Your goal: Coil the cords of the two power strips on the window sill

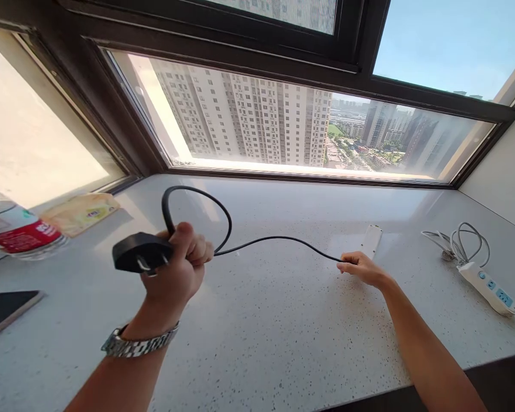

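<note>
My left hand (182,263), raised over the left part of the sill, is closed round a black power cord (278,237) close to its plug. The black plug (139,252) sticks out to the left of the fist, metal prongs showing. From the fist the cord rises in one loop, then runs right in a wave to my right hand (360,266), whose fingers pinch it. Behind the right hand lies a white power strip (373,240), partly covered by the hand. Whether the cord joins this strip is hidden.
On the speckled white sill (274,332), a second power strip (489,289) with a coiled grey cord (467,240) lies at the right. To the left are a large bottle (30,234) with a red label, a yellow packet (83,212) and a dark phone (8,309). Windows stand behind.
</note>
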Demonstrator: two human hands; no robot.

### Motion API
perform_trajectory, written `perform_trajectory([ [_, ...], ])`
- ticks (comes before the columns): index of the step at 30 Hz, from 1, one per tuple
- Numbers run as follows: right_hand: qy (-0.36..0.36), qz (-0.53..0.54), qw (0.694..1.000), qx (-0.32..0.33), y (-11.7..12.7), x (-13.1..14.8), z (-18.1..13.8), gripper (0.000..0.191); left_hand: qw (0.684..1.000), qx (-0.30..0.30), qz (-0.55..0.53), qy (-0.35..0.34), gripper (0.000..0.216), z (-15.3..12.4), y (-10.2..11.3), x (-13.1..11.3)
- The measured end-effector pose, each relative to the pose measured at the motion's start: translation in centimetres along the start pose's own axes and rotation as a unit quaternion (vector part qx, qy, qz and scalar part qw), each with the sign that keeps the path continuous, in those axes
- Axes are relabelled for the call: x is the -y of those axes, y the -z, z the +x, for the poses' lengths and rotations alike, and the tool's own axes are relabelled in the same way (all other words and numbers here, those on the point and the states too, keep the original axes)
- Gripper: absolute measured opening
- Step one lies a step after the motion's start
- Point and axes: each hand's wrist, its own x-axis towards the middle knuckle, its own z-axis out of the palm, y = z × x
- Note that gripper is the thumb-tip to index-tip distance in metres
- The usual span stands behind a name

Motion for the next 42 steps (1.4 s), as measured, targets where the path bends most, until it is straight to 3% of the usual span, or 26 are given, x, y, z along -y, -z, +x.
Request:
perform_trajectory([
  [2, 0.027, 0.107, 0.994, -0.024, -1.0, 0.6, 0.1, 0.047, 0.999, 0.036, 0.012, 0.024, 0.07, -0.9, -1.1, 2.5],
  [5, 0.064, 0.185, 0.969, -0.151, -3.4, 1.2, 0.7, 0.05, 0.993, 0.074, 0.056, 0.078, 0.069, -3.0, -3.7, 5.7],
  [8, 0.097, 0.207, 0.938, -0.259, -6.2, 1.5, 1.0, 0.049, 0.969, 0.148, 0.082, 0.182, 0.068, -5.5, -6.6, 7.7],
  [11, 0.137, 0.146, 0.928, -0.313, -8.4, 1.7, 0.6, 0.044, 0.942, 0.205, 0.1, 0.245, 0.066, -7.8, -8.6, 8.4],
  [15, 0.227, 0.015, 0.928, -0.294, -9.3, 2.6, -0.3, 0.035, 0.928, 0.249, 0.061, 0.269, 0.06, -9.2, -9.3, 8.4],
  [19, 0.283, -0.125, 0.917, -0.25, -8.8, 3.7, -0.7, 0.026, 0.938, 0.168, 0.006, 0.303, 0.055, -8.8, -9.2, 8.4],
  [23, 0.274, -0.28, 0.874, -0.289, -9.0, 4.2, -0.5, 0.025, 0.945, 0.126, 0.025, 0.3, 0.05, -8.3, -9.2, 8.4],
  [27, 0.264, -0.316, 0.855, -0.315, -9.0, 4.2, -0.5, 0.024, 0.937, 0.129, 0.006, 0.324, 0.045, -8.2, -9.0, 8.3],
  [31, 0.262, -0.269, 0.854, -0.36, -7.6, 3.5, -0.3, 0.028, 0.909, 0.172, -0.042, 0.377, 0.045, -7.7, -8.4, 8.0],
  [34, 0.224, -0.232, 0.861, -0.393, -5.8, 2.3, 0.0, 0.038, 0.9, 0.203, -0.102, 0.371, 0.048, -7.3, -7.9, 7.8],
  [38, 0.175, -0.248, 0.894, -0.329, -4.2, 0.4, 0.5, 0.067, 0.856, 0.292, -0.173, 0.389, 0.052, -7.3, -7.5, 7.5],
  [42, 0.178, -0.218, 0.926, -0.253, -4.2, 0.0, 0.5, 0.078, 0.793, 0.401, -0.202, 0.412, 0.056, -8.1, -7.3, 7.5],
])
